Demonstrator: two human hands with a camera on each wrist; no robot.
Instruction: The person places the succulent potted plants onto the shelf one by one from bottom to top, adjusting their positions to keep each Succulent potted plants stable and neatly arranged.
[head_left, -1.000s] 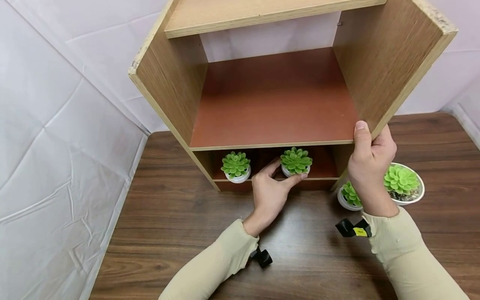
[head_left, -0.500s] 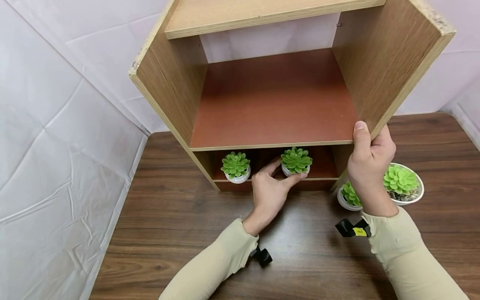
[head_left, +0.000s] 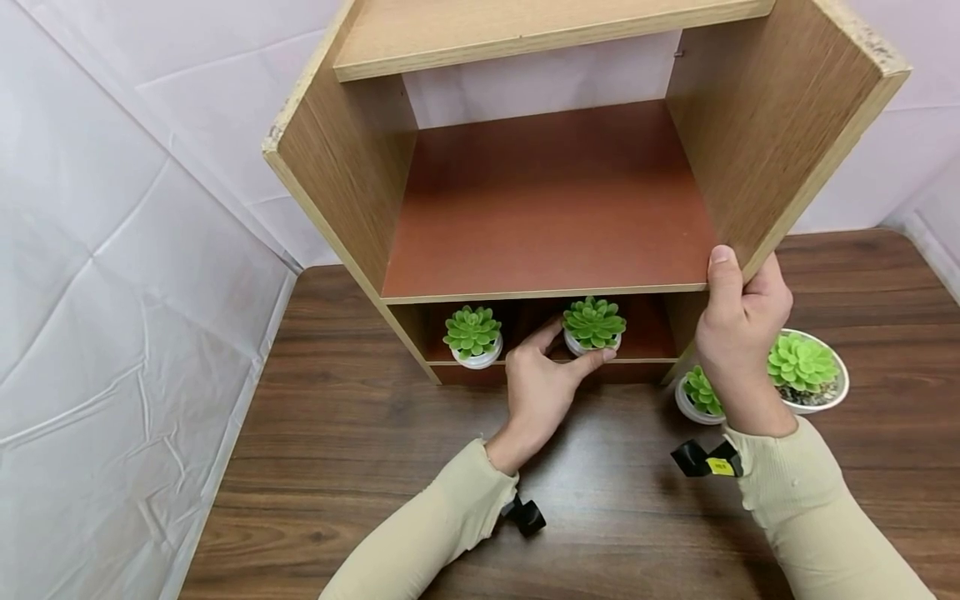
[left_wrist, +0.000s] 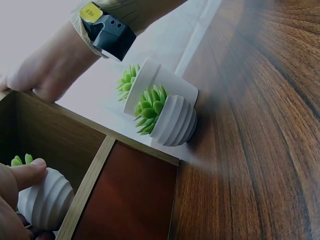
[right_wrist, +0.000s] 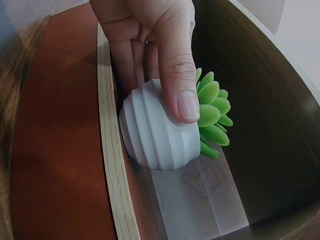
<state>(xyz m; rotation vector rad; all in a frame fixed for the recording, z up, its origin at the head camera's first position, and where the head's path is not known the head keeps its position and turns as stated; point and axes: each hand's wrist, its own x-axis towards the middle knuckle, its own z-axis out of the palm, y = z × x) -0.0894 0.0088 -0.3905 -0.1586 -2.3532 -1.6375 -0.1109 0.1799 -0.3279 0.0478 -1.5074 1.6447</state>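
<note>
Where the left hand [head_left: 543,379] pinched: it held a ribbed white succulent pot [right_wrist: 155,132].
Right hand [head_left: 740,329]: gripped the side of the cabinet [head_left: 555,200].
Yellow sticker [left_wrist: 91,12]: its lettering was unclear.

Shelf unit [head_left: 555,208] from above and close

1. The left arm [head_left: 427,525] is extended forward and inward, sleeved nearly to the wrist [head_left: 512,446].
2. The left hand [head_left: 543,383] is curved into a pinch, its thumb [head_left: 602,356] set opposite its fingers [head_left: 543,336].
3. The right arm [head_left: 825,508] is angled inward from the lower right.
4. The right hand [head_left: 738,329] is held higher in the head view, thumb pointed upward, fingers curled behind.
</note>
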